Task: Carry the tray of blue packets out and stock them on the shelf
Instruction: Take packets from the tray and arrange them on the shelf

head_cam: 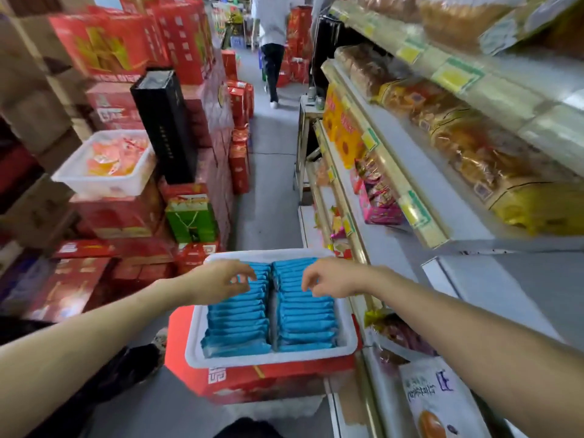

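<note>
A white tray (194,349) rests on a red box (252,379) in the aisle, low in the middle of the view. Two rows of blue packets (240,324) stand on edge inside it. My left hand (218,281) hovers over the far end of the left row, fingers loosely curled and holding nothing. My right hand (328,278) hangs over the far end of the right row, fingers drooping just above the packets, also holding nothing. The shelf unit (467,229) stands right beside the tray on the right.
Red gift boxes (126,52) are stacked high along the left, with a second white tray (104,184) of orange packets on them. Bread loaves (458,134) and snack bags fill the right shelves. A person (273,49) walks away down the narrow aisle ahead.
</note>
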A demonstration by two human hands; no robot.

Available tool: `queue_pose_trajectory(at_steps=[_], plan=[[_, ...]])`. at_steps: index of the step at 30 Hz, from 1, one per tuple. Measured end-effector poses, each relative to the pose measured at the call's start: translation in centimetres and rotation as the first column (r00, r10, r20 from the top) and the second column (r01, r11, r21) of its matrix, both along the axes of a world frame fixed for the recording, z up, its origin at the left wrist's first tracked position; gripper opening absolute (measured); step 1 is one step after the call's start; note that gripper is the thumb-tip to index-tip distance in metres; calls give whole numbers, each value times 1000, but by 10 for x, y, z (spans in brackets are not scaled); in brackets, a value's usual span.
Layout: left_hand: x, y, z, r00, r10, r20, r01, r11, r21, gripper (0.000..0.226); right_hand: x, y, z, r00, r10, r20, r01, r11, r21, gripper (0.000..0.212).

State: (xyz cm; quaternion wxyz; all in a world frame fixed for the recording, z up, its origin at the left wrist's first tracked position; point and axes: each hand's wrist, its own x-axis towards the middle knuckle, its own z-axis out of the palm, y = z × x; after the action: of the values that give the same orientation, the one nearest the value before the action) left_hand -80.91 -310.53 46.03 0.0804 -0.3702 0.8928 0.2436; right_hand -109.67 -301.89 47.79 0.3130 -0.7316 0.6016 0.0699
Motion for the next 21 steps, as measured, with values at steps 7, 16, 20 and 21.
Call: queue_pose_trajectory(at_steps=[7, 16, 20, 21], plan=[[21, 35, -65, 996, -61, 60, 62, 998, -21, 33, 8, 34, -55, 1000, -27, 9, 27, 1000, -10, 35], [22, 37, -78, 994, -102, 27, 105, 982, -159, 30, 10, 42, -74, 999, -32, -20, 28, 988, -149, 33], [20, 35, -76, 992, -124, 20, 126, 977, -173, 30, 11, 40, -80, 999, -35, -19, 31, 982, -185, 28], [19, 34, -75, 991, -128, 25, 131, 977, -168, 28, 11, 39, -81, 999, -31, -26, 25, 980, -195, 27]])
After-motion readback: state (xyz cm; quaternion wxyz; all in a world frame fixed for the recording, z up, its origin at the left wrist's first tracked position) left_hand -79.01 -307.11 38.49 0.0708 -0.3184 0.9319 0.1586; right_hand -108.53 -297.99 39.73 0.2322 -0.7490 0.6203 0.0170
